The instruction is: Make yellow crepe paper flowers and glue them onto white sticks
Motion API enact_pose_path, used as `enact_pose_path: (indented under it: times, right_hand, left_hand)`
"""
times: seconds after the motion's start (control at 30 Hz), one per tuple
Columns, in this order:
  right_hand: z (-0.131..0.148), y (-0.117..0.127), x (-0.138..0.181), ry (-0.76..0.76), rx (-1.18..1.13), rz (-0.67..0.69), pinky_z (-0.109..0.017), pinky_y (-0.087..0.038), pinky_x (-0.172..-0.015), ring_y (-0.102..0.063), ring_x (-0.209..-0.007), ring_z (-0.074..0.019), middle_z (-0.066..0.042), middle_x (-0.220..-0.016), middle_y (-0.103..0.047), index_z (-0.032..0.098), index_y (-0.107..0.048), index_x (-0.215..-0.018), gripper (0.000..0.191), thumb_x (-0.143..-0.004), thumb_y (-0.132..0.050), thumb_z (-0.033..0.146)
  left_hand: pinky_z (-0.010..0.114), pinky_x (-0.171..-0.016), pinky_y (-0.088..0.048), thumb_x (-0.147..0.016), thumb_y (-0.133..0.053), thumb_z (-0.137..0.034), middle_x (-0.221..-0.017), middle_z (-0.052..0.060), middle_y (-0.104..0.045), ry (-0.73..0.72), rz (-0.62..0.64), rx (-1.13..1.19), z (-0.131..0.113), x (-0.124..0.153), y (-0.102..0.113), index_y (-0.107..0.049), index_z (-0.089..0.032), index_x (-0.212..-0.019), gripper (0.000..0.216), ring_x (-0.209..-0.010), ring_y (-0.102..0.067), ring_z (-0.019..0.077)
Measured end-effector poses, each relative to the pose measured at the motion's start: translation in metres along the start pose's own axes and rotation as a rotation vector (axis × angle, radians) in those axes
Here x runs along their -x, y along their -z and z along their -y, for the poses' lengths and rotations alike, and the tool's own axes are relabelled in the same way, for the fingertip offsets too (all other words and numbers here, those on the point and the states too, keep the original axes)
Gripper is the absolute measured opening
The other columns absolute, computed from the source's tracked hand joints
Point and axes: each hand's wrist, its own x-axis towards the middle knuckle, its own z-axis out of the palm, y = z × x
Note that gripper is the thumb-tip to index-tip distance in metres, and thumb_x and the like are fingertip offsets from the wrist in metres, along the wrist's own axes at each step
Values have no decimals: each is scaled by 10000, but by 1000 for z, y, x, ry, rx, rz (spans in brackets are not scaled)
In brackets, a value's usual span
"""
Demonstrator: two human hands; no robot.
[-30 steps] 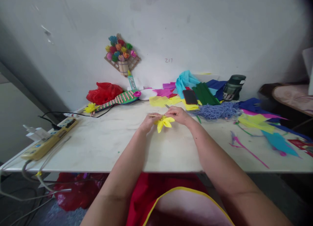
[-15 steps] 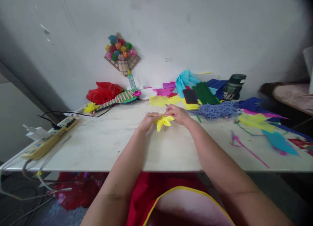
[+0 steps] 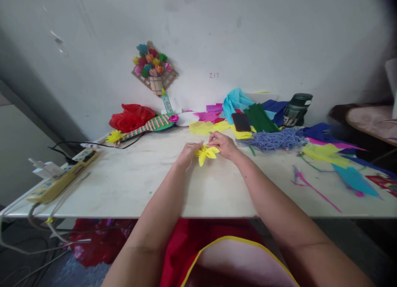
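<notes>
Both my hands meet over the middle of the white table (image 3: 130, 187). My left hand (image 3: 187, 153) is closed round a thin wooden stick (image 3: 192, 145) whose tip pokes out to the left. My right hand (image 3: 223, 145) pinches the yellow paper flower (image 3: 206, 153) that sits on that stick, its pointed petals hanging between the two hands. Just behind my right hand lies a sheet of yellow paper (image 3: 204, 128).
Coloured paper sheets (image 3: 248, 113), a black phone (image 3: 240, 122), a dark green jar (image 3: 296, 109) and a heap of blue-grey yarn (image 3: 273, 139) crowd the back right. A red bag (image 3: 132, 116), a paper guitar (image 3: 151, 126) and a power strip (image 3: 62, 177) lie left. Paper scraps (image 3: 335, 163) lie right.
My hands and the yellow flower have shifted very slightly away from me; the grip looks the same.
</notes>
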Motion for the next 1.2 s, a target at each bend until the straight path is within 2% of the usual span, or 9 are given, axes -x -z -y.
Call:
enact_pose_path:
  times: [0.37,0.5,0.6,0.77,1.0,1.2]
  right_hand:
    - [-2,1,0,-7,-63,-3,-257,-418,-647,-542,-738,-132,-37,-893,-567,204,-697,-748,149,-751,-559,260]
    - [-3,0,-1,-5,-78,-3,-258,-422,-651,-539,-749,-135,-41,-910,-563,207,-695,-730,138,-744,-566,252]
    - [-4,-1,-1,13,-94,-6,-261,-426,-664,-543,-760,-137,-47,-903,-564,203,-697,-730,143,-747,-566,258]
    - [-1,1,-1,14,-97,-12,-263,-427,-671,-547,-793,-143,-48,-895,-571,221,-698,-813,187,-782,-529,292]
    - [1,8,-2,-52,-78,-115,-241,-399,-590,-504,-655,-116,-50,-796,-556,178,-672,-785,196,-776,-515,295]
    - [0,11,-1,-142,-122,-32,-226,-352,-555,-459,-584,-100,-1,-645,-540,164,-610,-712,149,-732,-540,293]
  left_hand:
    - [260,-596,-341,-661,-622,-406,-608,21,-562,-59,107,-93,-13,10,-2,-609,-128,-594,286,-604,-468,118]
    - [262,-674,-378,-645,-643,-385,-828,65,-612,-72,131,-46,-16,11,-3,-648,-120,-715,274,-743,-523,146]
    - [279,-728,-389,-642,-650,-357,-967,81,-591,-76,146,-3,-14,9,-1,-659,-121,-776,272,-807,-541,159]
    - [292,-754,-389,-619,-661,-329,-1032,86,-570,-105,140,26,-11,6,3,-652,-119,-668,216,-846,-542,170]
    - [280,-756,-387,-621,-661,-312,-1064,80,-562,-135,143,2,-11,6,4,-623,-124,-600,193,-903,-523,181]
    - [313,-811,-375,-601,-674,-298,-1117,81,-547,-119,173,-13,-13,5,5,-648,-132,-634,171,-976,-511,211]
